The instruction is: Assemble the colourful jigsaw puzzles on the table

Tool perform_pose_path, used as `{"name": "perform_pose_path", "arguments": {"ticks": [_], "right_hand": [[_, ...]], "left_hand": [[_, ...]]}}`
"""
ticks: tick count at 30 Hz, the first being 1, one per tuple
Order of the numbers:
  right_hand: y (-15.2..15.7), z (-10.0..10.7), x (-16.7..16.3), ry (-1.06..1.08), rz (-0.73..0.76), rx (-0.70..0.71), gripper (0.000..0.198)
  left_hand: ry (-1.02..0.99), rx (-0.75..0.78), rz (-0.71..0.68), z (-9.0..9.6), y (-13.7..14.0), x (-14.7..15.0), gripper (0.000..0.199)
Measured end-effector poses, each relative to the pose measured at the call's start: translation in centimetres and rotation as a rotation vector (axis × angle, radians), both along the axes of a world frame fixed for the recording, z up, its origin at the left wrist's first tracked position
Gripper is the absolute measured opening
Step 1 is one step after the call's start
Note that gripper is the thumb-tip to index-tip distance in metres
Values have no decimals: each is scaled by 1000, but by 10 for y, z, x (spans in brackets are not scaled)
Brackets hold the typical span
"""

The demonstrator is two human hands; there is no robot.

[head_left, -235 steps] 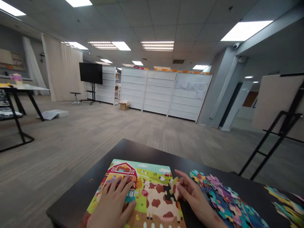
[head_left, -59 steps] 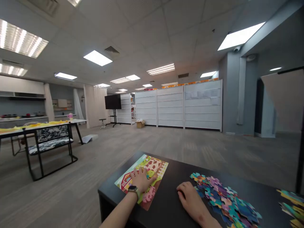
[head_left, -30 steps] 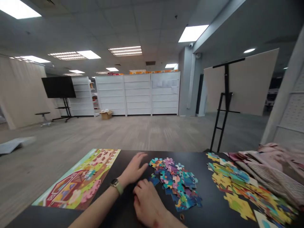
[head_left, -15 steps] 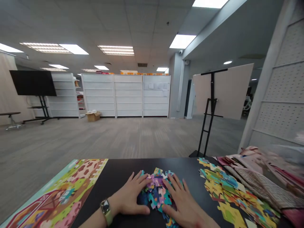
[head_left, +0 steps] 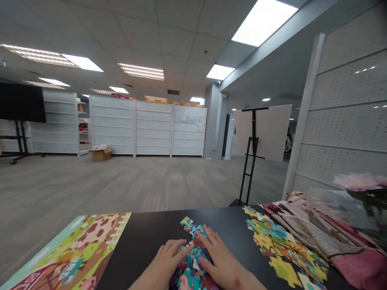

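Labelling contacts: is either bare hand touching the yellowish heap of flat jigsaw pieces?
No: left hand and right hand touch the blue-teal jigsaw pile, not the yellowish heap.

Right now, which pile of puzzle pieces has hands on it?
The mostly blue pile, between the left hand and the right hand. The mostly yellow pile lies farther right, with no hand touching it.

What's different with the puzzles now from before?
The farm puzzle went left and got turned. The left hand came off it, the right hand let go of its cow piece, and both now touch the blue-purple pile. The yellow pile stayed on the right.
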State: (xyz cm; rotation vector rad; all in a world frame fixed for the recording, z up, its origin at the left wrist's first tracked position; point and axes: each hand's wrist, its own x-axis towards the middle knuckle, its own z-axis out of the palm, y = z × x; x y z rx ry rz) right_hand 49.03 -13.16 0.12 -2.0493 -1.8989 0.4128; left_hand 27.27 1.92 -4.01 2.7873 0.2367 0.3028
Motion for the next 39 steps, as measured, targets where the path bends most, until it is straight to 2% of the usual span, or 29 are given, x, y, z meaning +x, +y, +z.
{"name": "perform_pose_path", "arguments": {"ticks": [3, 5, 7, 9, 12, 15, 17, 21, 23, 24, 26, 29, 32, 34, 36, 39], "right_hand": [[24, -2, 16, 1, -9, -15, 68], [47, 1, 18, 9, 16, -49, 66], [65, 5, 13, 15, 62, -80, 63], [74, 9, 3, 25, 125, -88, 59], [62, 16, -15, 59, 223, -86, 58], [33, 12, -25, 54, 317, -59, 71], [14, 0, -24, -14, 333, -54, 74], [-18, -28, -6, -146, 192, -92, 48], [-32, -28, 6, -164, 140, -105, 56], [-37, -23, 11, -158, 122, -105, 63], [-44, -8, 17, -124, 93, -91, 71], [-36, 13, 14, -76, 87, -79, 71], [-10, 19, 2, -57, 104, -96, 68], [10, 18, -9, -48, 126, -83, 64], [24, 19, -22, -28, 175, -56, 60], [26, 26, -38, 46, 303, -29, 55]], "left_hand": [[44, 88, -5, -25, 11, 16, 57], [46, 102, -7, -34, 15, 20, 55], [35, 85, 25, -35, 18, 17, 69], [-8, 65, 81, -31, 19, 9, 93], [-63, 42, 150, -23, 21, -2, 118], [-24, 12, 142, -10, 21, -6, 121], [11, -22, 117, 1, 18, -5, 115], [25, -94, 70, 24, 10, -10, 79], [13, -126, 52, 29, 9, -17, 62], [1, -145, 40, 29, 9, -21, 61], [-35, -175, -8, 23, 12, -25, 75], [-54, -133, -100, -1, 16, -18, 98], [1, -27, -85, -29, 13, 1, 88], [1, 20, -51, -39, 8, 8, 84], [-13, 47, -36, -36, 3, 7, 88], [5, 56, -23, -10, -4, -6, 102]]}}
